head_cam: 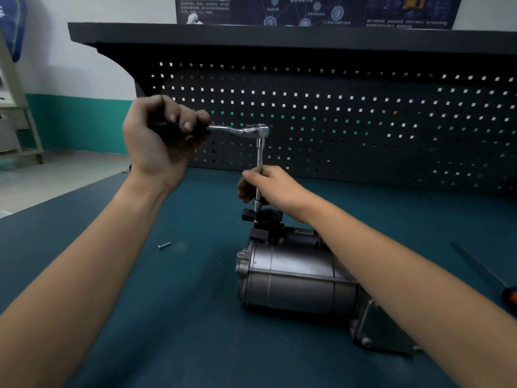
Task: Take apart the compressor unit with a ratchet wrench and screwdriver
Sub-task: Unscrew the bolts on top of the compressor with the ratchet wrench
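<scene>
The compressor unit (296, 281) lies on the tabletop (167, 317), right of centre. The left hand (156, 141) has its fingers curled round the ratchet wrench (240, 130) handle. The right hand (270, 189) has its fingers pinching the upright extension (259, 155). Best to hold that shaft plumb over the bolt and swing in short arcs.

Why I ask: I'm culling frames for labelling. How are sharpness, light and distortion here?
Head view: wide-angle lens bows the shelf and pegboard; dim, even light with soft shadows; a small highlight on the ratchet wrench head; left hand slightly soft around the handle; compressor unit reasonably sharp.
</scene>
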The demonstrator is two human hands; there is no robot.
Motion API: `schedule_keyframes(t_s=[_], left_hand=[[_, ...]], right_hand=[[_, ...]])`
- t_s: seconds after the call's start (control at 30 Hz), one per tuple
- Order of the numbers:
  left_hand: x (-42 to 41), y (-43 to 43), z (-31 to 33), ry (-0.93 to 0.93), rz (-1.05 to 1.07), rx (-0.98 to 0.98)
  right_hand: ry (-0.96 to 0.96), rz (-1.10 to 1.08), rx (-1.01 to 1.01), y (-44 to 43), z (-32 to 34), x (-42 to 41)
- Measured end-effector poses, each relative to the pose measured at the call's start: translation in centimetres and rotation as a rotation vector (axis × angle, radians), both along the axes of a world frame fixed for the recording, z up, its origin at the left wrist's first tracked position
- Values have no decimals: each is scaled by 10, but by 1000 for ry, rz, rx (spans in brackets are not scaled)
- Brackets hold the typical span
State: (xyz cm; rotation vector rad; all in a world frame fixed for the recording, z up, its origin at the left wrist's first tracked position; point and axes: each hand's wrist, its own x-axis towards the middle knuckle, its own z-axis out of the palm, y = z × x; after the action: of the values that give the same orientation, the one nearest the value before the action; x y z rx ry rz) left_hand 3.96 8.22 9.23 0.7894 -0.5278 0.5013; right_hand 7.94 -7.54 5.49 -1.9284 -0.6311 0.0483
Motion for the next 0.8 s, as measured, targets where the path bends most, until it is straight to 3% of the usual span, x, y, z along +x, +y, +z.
schedule_keyframes(t_s=[0.1,0.23,0.4,0.5,0.63,0.8], left_hand=[[-12,-8,-5,-130,22,46],[-22,-19,-11,-239,128,155],[-26,-25,-12,-240,191,135],[-25,-27,-11,-233,119,100],[-5,-20,-1,-48,-84,-149],[47,-23,22,237,-160,-415]], right_hand=[[20,-132,271,17,0,-4],[50,-291,470,31,-2,-8],[38,-294,524,31,-5,-9],[40,-277,509,30,-4,-8],[40,-190,503,26,-5,-7],[4,-56,422,28,-8,-5]])
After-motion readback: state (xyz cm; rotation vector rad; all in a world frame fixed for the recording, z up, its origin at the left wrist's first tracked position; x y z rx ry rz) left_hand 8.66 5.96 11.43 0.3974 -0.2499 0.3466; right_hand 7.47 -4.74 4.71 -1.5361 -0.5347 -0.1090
